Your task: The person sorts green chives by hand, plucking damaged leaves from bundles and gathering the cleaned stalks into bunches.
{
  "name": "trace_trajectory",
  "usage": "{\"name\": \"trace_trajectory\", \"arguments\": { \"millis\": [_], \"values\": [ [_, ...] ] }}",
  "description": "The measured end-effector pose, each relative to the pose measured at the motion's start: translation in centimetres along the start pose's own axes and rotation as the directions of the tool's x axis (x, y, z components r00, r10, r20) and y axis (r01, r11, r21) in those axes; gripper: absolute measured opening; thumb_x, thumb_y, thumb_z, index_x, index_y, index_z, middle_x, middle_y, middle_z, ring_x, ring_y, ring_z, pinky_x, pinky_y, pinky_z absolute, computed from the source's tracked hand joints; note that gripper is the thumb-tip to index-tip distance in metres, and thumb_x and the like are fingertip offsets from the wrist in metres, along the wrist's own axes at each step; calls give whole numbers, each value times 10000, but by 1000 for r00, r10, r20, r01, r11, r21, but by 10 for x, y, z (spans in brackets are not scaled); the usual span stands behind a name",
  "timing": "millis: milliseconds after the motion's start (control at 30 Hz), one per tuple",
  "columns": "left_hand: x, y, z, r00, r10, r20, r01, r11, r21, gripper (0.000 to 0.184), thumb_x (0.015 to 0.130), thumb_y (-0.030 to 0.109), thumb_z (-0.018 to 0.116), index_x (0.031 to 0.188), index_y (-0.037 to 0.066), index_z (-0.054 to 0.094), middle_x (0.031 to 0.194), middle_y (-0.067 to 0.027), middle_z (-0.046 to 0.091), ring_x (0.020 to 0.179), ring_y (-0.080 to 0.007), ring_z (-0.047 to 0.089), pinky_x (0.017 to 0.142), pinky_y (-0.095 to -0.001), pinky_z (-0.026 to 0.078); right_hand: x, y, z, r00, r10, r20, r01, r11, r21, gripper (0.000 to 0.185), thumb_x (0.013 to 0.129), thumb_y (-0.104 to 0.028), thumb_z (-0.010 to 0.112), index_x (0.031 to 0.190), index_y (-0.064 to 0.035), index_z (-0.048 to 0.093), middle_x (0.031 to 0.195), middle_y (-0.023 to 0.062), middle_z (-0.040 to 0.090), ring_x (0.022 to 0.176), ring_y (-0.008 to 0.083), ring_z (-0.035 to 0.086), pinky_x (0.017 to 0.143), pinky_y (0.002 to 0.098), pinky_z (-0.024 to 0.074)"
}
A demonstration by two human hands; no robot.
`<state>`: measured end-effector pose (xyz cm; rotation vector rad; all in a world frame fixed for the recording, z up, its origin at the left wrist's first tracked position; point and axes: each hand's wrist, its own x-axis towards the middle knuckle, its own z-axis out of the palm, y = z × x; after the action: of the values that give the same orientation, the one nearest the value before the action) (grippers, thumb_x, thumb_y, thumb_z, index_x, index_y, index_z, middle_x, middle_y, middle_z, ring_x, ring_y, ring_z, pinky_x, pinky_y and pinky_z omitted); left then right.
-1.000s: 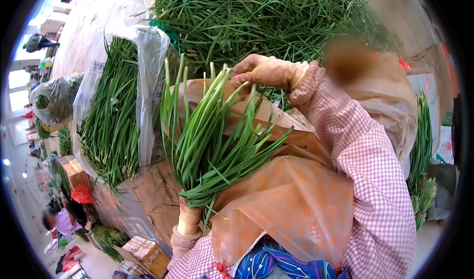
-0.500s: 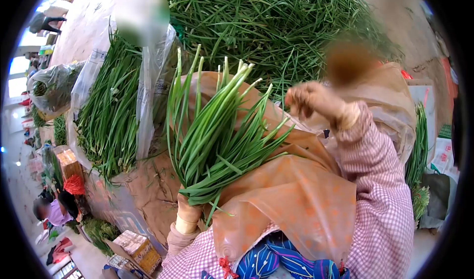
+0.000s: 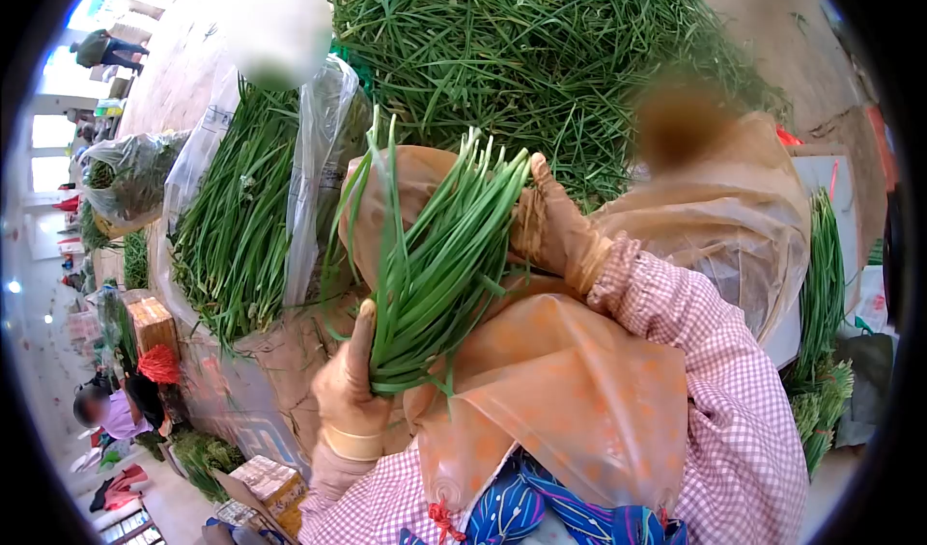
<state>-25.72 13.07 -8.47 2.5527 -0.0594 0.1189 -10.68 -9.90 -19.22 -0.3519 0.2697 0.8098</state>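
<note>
A bunch of garlic chives is held over my lap, its pale cut ends pointing up and away from me. My left hand grips the lower, leafy end with the thumb up along its left side. Around the right edge, near the pale ends, my right hand is closed on the bunch; its fingers are partly hidden behind the leaves. A few stalks on the left stick out apart from the rest. Both hands look gloved. Beneath the bunch lies an orange-brown plastic apron covering my lap.
A large heap of loose chives lies ahead on the floor. To the left stands a clear plastic bag packed with chives. More chives lie at the right. Cardboard boxes and people are farther left.
My right hand has come down and left from above the apron onto the bunch. The spread stalks are now gathered closer together. My left hand's thumb now shows.
</note>
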Motion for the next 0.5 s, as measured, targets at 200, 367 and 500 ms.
{"name": "trace_trajectory", "arguments": {
  "millis": [200,367,500],
  "values": [
    [62,44,-48,830,486,275,-526,518,674,625,770,303,616,1368,237,448,583,-2,310,451,-147,396,406,-303,334,27,5,-5,982,-125,-142,146,979,146,739,844,-689,369,1162,-42,534,1129,129,599,952,279,605,869,434,502],
    [56,32,-40,728,439,527,-668,278,690,627,767,263,575,1375,296,428,601,7,300,490,-126,410,408,-281,334,42,1,-36,977,-192,92,174,969,173,829,783,-741,417,1207,-36,521,1138,163,581,1009,315,581,894,470,486],
    [19,14,-20,766,257,589,-609,583,538,644,751,224,591,1374,220,426,627,-15,420,522,-168,497,426,-321,403,27,-5,-22,972,-125,200,67,959,274,735,791,-648,542,1270,-96,465,1154,170,569,1041,316,577,889,488,496]
  ]
}}
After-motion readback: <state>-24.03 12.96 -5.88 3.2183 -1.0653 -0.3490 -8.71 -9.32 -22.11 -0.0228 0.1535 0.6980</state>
